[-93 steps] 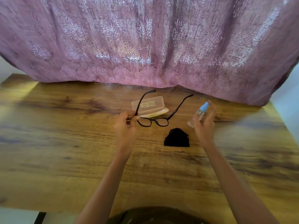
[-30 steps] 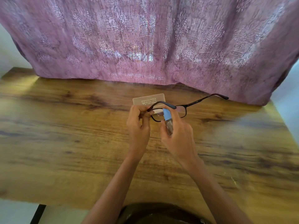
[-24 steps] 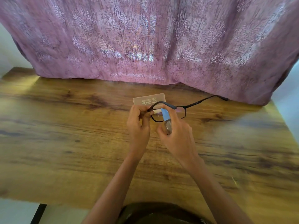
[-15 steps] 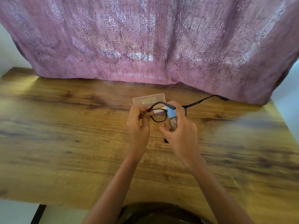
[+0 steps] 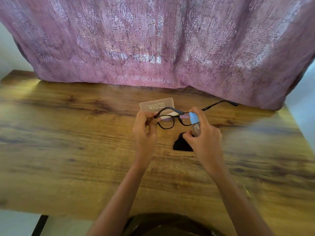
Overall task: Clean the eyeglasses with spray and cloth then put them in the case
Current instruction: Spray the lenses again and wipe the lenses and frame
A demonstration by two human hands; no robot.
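Left hand (image 5: 144,132) clamped on the glasses (image 5: 172,119), thumb and fingers pinching the frame at its left hinge, holding them raised above the worktop (image 5: 68,150). Black frame, lenses facing down and toward the wearer of the camera, both temples unfolded: the near one arching over the lenses, the far one reaching back and right, its tip close to the curtain (image 5: 153,40). Right hand (image 5: 203,140) wrapped around the spray (image 5: 194,123), a small clear bottle with a pale blue top, held upright just beside the right lens; index finger resting on top of the blue cap, thumb pressed against the bottle's lower part. Whether the nozzle touches the frame: cannot tell. Cloth (image 5: 181,144), black and bunched up, lying on the worktop below the spray, partly hidden behind the right hand. Case (image 5: 156,104), translucent and pale, open, lying on the worktop behind the glasses, its lid standing up with printed lettering that reads upside down, a white part of it showing through the gap between near temple and frame. Worktop of brown wood grain, a bright patch of light at its far left corner. Pink patterned curtain hanging along the far edge, its hem reaching the wood. Bare forearms entering from the bottom, dark clothing at the lower edge.
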